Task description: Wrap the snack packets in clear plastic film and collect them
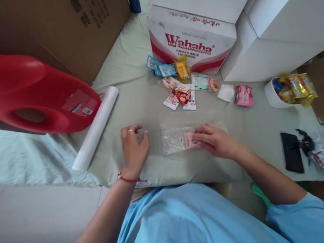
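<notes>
The right hand (213, 141), fingers bent, touches a small pink packet (189, 140) in or on a flat, clear plastic bag (171, 139) on the pale green cloth (164, 170); whether it grips, I cannot tell. The left hand (134, 149), loosely half-curled, is empty beside the bag.
</notes>
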A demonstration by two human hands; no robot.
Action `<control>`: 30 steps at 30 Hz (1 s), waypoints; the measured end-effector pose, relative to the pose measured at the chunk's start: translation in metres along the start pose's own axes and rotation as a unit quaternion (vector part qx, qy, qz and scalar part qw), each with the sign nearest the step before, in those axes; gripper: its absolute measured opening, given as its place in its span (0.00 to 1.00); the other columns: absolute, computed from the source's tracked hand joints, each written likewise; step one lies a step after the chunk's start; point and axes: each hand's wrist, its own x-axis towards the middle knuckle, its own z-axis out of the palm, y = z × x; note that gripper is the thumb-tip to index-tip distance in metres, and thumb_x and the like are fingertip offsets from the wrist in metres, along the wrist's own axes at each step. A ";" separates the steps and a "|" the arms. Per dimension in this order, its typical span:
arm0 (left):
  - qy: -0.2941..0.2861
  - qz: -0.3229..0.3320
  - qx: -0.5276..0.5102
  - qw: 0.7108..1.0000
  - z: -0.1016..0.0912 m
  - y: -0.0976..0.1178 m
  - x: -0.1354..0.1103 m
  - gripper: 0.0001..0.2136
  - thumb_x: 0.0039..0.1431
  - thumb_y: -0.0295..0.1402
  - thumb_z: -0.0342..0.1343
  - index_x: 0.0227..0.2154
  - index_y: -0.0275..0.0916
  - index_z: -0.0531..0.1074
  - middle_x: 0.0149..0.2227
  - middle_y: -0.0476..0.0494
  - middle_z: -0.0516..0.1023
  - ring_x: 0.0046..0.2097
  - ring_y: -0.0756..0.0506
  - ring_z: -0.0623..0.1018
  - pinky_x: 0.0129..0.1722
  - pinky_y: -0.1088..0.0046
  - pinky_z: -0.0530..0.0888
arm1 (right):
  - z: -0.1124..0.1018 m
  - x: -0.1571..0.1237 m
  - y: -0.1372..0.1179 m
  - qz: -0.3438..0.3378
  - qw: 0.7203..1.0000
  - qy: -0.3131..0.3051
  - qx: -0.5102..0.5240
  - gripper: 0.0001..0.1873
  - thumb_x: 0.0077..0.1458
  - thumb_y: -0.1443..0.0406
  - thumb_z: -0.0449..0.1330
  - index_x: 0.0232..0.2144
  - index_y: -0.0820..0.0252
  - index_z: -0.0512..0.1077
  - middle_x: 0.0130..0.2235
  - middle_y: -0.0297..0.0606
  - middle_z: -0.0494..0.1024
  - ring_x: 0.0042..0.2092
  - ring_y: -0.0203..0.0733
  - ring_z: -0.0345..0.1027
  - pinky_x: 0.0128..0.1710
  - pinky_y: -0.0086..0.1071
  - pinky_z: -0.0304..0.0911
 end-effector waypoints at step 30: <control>-0.288 0.351 0.199 0.869 0.055 0.082 -0.058 0.23 0.72 0.23 0.44 0.66 0.38 0.66 0.64 0.38 0.75 0.56 0.39 0.73 0.51 0.58 0.69 | -0.011 0.097 0.057 0.207 0.967 -0.138 -0.055 0.06 0.62 0.66 0.65 0.40 0.59 0.82 0.38 0.40 0.82 0.41 0.44 0.73 0.47 0.34 0.62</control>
